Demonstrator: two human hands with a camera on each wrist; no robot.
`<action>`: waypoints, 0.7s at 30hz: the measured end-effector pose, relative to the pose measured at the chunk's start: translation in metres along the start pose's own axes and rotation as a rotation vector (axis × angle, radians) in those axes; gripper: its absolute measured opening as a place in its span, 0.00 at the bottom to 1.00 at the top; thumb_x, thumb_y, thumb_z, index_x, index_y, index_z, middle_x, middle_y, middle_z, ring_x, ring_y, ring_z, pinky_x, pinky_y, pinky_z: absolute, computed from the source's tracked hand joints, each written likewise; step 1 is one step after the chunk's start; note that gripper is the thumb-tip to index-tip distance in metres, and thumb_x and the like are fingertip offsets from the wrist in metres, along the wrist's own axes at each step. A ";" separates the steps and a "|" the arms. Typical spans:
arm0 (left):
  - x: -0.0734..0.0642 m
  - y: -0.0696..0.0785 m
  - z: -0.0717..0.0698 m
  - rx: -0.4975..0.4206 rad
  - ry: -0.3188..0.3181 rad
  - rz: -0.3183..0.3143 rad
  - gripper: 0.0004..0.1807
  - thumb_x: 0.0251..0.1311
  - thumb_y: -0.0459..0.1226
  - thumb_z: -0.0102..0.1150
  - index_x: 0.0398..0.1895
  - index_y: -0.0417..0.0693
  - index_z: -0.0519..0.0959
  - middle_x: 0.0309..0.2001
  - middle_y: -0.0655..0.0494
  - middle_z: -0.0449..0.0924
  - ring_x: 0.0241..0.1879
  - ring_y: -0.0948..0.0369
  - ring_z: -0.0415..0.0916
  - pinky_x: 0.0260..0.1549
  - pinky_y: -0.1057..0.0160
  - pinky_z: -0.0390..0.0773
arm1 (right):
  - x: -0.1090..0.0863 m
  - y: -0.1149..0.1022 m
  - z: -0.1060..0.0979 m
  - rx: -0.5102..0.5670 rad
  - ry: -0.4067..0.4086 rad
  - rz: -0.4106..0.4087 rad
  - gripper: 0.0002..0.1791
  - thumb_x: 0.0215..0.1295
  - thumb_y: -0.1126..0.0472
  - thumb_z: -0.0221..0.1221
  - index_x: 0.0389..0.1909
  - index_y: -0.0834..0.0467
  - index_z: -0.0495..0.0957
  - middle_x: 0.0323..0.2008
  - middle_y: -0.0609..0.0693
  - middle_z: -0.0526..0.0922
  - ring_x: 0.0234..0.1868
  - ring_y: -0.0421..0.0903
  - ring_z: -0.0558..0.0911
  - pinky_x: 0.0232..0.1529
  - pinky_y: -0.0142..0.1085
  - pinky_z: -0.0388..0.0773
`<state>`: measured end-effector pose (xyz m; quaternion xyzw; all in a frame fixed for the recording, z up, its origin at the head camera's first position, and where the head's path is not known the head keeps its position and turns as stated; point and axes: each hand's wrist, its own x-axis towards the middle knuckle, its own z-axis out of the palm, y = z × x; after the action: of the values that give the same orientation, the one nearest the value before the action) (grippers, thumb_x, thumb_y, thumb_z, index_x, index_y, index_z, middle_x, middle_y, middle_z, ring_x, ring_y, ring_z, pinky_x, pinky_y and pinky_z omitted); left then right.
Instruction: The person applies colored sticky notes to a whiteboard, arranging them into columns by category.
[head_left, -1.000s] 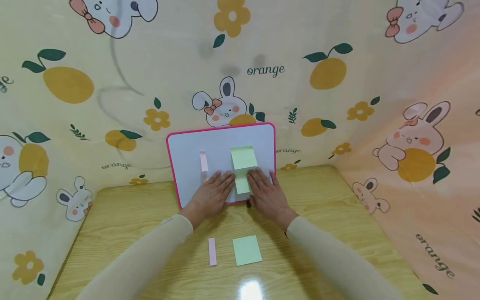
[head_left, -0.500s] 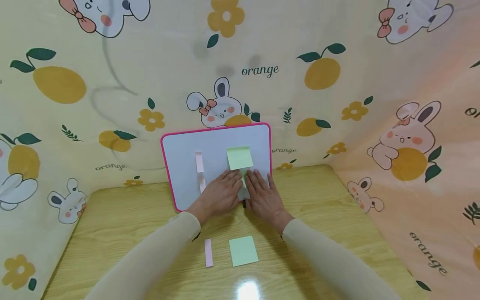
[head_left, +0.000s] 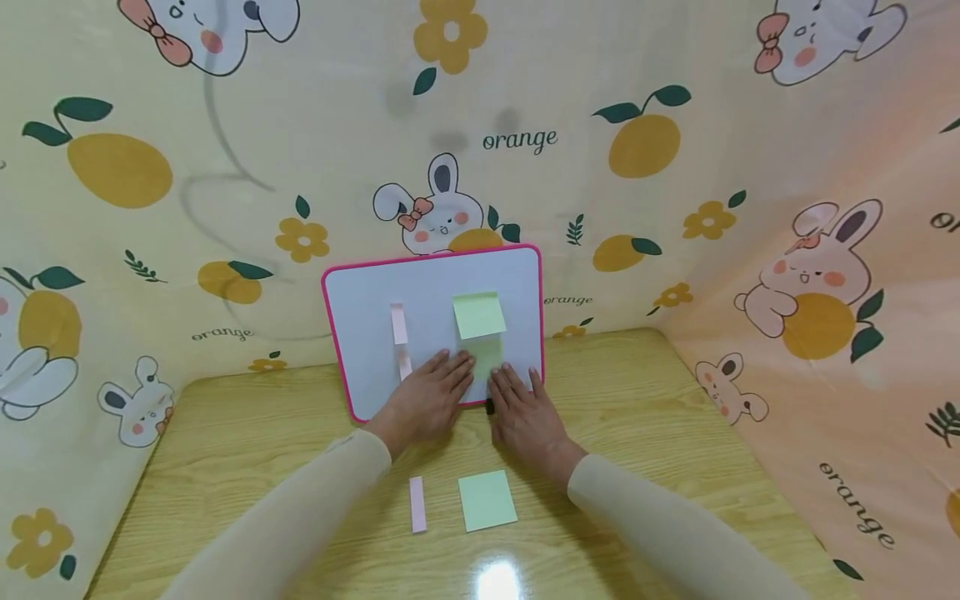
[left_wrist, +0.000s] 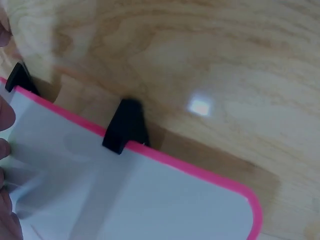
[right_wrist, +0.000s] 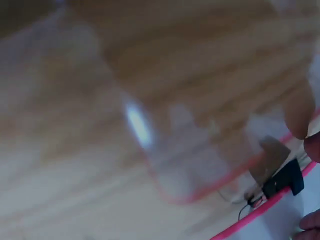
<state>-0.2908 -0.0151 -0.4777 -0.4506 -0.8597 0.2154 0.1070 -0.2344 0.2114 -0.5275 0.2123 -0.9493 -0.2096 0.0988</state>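
A pink-framed whiteboard (head_left: 360,333) leans against the back wall. My left hand (head_left: 429,396) rests on its lower part with fingers straight, the tips at the left edge of the lower green sticky note (head_left: 488,358). At that note's lower right my right hand (head_left: 531,421) lies with extended fingers on the board. The upper green sticky note (head_left: 480,317) hangs just above, its bottom edge lifting. Further left are two narrow pink sticky strips, an upper strip (head_left: 399,323) and a lower strip (head_left: 405,362) partly behind my left hand.
Black clips (left_wrist: 127,125) support the board's bottom edge; another clip (right_wrist: 284,179) shows in the right wrist view. On the wooden table (head_left: 247,467), nearer me, lie a pink strip (head_left: 417,505) and a green square note (head_left: 487,501). Patterned cloth (head_left: 585,192) encloses the table.
My left hand slid right across the lower green note, then back left. My right hand has moved down, uncovering more of that note, which now looks flatter against the board.
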 end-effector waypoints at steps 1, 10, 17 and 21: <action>-0.001 0.000 0.001 0.011 -0.002 0.004 0.32 0.82 0.49 0.43 0.82 0.47 0.63 0.85 0.51 0.53 0.85 0.54 0.48 0.85 0.51 0.47 | -0.001 0.000 -0.001 0.005 -0.004 -0.011 0.40 0.82 0.41 0.46 0.83 0.60 0.56 0.84 0.55 0.54 0.86 0.54 0.48 0.83 0.62 0.50; -0.007 0.007 0.007 0.026 0.013 -0.004 0.30 0.82 0.48 0.41 0.81 0.49 0.65 0.84 0.53 0.56 0.84 0.55 0.50 0.84 0.52 0.49 | 0.012 0.012 -0.011 0.054 0.163 0.078 0.40 0.78 0.44 0.56 0.81 0.62 0.61 0.82 0.56 0.61 0.85 0.54 0.55 0.82 0.59 0.57; -0.007 0.014 0.007 -0.024 -0.053 -0.026 0.30 0.83 0.48 0.41 0.82 0.49 0.64 0.84 0.53 0.55 0.85 0.56 0.48 0.85 0.53 0.46 | 0.000 0.003 -0.003 0.072 -0.022 0.020 0.38 0.83 0.43 0.45 0.83 0.60 0.57 0.84 0.54 0.57 0.86 0.54 0.50 0.83 0.61 0.54; -0.005 0.021 0.008 -0.022 -0.074 -0.038 0.29 0.82 0.47 0.43 0.80 0.49 0.67 0.83 0.54 0.60 0.84 0.56 0.51 0.85 0.52 0.49 | -0.004 -0.002 -0.002 0.084 0.000 0.025 0.35 0.83 0.43 0.46 0.80 0.60 0.64 0.81 0.53 0.64 0.85 0.53 0.55 0.82 0.60 0.57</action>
<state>-0.2759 -0.0113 -0.4943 -0.4271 -0.8738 0.2206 0.0741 -0.2299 0.2109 -0.5271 0.2044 -0.9599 -0.1681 0.0926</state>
